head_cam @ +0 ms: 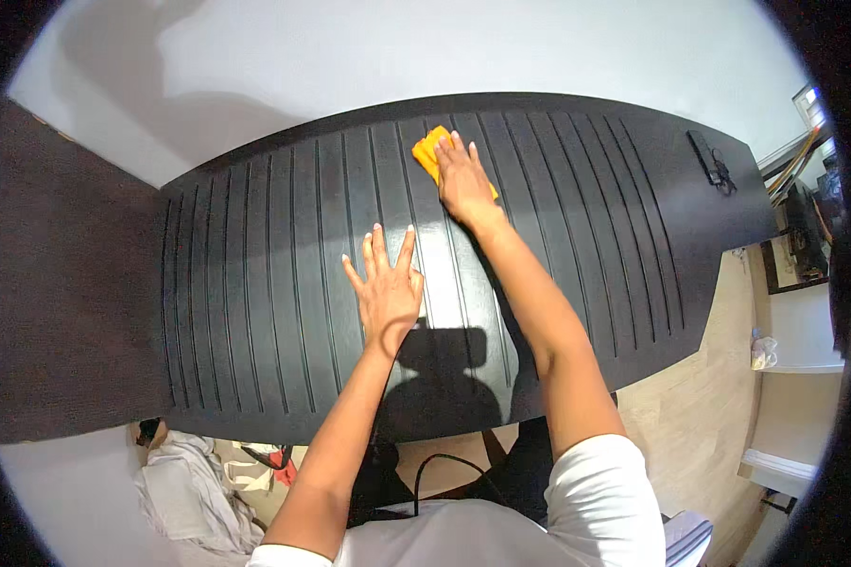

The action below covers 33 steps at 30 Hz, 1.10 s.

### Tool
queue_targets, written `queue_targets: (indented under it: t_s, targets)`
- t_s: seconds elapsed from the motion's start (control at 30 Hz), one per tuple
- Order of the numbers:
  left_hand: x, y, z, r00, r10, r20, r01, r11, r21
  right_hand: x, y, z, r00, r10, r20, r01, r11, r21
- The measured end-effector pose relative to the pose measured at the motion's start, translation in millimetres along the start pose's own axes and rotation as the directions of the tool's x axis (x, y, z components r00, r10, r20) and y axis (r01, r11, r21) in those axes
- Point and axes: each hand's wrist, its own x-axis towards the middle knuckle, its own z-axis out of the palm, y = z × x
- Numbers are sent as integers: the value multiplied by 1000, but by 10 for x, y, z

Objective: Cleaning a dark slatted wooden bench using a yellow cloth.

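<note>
A wide black desk-like surface [284,283] with long parallel grooves stretches before me. My right hand [466,186] lies over a folded orange cloth [434,150] towards the far side, pressing it onto the grooves. Parts of the cloth stick out past the fingertips and beside the wrist; the rest is hidden under the palm. Nearer to me, my left hand [386,294] rests on the same surface with its fingers spread and nothing in it. Bright light glares on the surface between my arms, beside the shadow of my head.
A white wall [468,49] runs along the far edge. At the right end lies a small black device with a cable [702,156]. A dark brown panel [64,283] adjoins the left end. Crumpled pale fabric [191,489] sits below at the left; white shelving [801,333] stands right.
</note>
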Motion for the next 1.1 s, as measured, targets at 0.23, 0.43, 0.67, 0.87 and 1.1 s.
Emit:
queue_targets:
  t_s: [0.23, 0.43, 0.67, 0.87, 1.1]
  targets:
    - [12, 25, 7, 1000, 0, -20, 0, 1000, 8, -164, -79, -140, 998, 23, -55, -25, 999, -42]
    - [-9, 15, -11, 1000, -16, -9, 16, 1000, 5, -392, -92, -282, 1000, 6, -21, -6, 1000, -14]
    - [-15, 8, 14, 1000, -18, -20, 18, 1000, 13, -626, -209, -349, 998, 46, 44, -40, 991, -130]
    - [-7, 34, 41, 998, -24, -59, 24, 1000, 4, -930, -310, -329, 999, 52, 5, -50, 982, -179]
    - [-9, 40, 28, 998, -36, -43, 36, 999, -2, -1162, -363, -555, 1000, 24, 0, -24, 1000, -7]
